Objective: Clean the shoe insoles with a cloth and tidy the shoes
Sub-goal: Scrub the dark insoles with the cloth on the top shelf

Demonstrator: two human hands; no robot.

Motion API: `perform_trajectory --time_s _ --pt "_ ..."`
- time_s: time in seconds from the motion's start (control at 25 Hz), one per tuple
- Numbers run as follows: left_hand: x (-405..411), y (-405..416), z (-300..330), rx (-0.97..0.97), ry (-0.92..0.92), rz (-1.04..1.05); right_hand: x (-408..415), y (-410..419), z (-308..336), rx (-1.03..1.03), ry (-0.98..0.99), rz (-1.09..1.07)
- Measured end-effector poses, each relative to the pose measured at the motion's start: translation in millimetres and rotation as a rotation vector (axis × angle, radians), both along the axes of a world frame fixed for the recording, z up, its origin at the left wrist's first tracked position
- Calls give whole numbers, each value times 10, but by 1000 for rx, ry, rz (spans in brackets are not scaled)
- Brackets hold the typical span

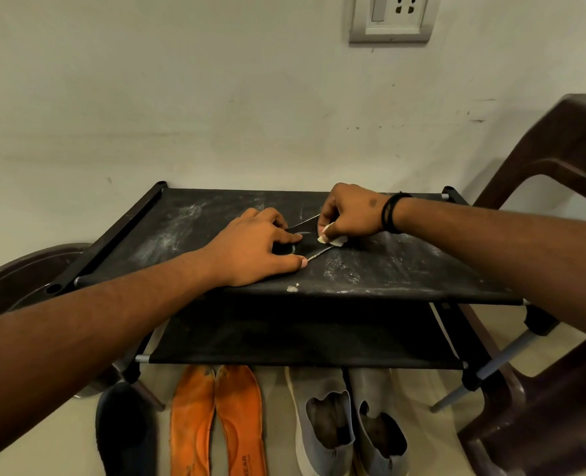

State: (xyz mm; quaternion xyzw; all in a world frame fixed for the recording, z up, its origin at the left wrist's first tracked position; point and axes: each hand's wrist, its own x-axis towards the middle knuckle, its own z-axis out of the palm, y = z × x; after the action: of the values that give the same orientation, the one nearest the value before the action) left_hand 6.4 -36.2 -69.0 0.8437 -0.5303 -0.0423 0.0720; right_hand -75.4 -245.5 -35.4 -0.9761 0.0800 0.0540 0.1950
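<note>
You are reaching both arms out over the top shelf (216, 214) of a black fabric shoe rack, whose surface is streaked with pale dust. Your left hand (255, 247) is lying flat on the shelf, its fingers (284, 238) lightly spread and pressing down on a dark insole (305, 240) that is hard to tell from the black fabric; only its thin pale edge is showing, running from your left thumb toward your right hand. Your right hand (350, 211), with a black band (391, 213) around its wrist, is curling its fingers (325, 231) and pinching a small whitish cloth (334, 239), which is touching the insole just beside your left fingertips.

Below the rack's lower shelf (301, 341), on the pale floor (418, 383), a pair of orange insoles (216, 424) is lying side by side, tops up, with printed lettering near the heel of the right one. To their right, a pair of grey slip-on shoes (346, 420) is standing together with openings facing up and toes tucked under the rack. To the left of the orange pair, a dark shoe (126, 431) is sitting near the rack's leg.

A brown plastic chair (566, 207) is standing at the right of the rack, a brown round tub (20, 280) at the left, and a switch and socket plate (392, 17) is sitting on the wall above.
</note>
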Motion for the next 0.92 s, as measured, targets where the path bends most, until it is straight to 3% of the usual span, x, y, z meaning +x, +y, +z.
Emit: perform_trajectory --time_s 0.16,0.24,0.44,0.68,0.76,0.84,0.92 --pt "15 1 -6 8 1 12 83 -252 -105 -300 -220 -220" --pt "14 -1 -5 6 -1 9 64 -200 -191 -226 -253 -196" --pt "15 -4 -3 9 -4 12 -109 -84 -1 119 9 17" --pt "16 -5 -8 -7 4 15 40 -275 -162 -282 -266 -294" --pt "11 -3 0 2 11 16 10 -111 -216 -185 -240 -202" --pt "3 2 10 11 15 20 -88 14 -120 31 -104 -59" --pt "2 2 11 14 9 17 -138 -25 9 96 2 8"
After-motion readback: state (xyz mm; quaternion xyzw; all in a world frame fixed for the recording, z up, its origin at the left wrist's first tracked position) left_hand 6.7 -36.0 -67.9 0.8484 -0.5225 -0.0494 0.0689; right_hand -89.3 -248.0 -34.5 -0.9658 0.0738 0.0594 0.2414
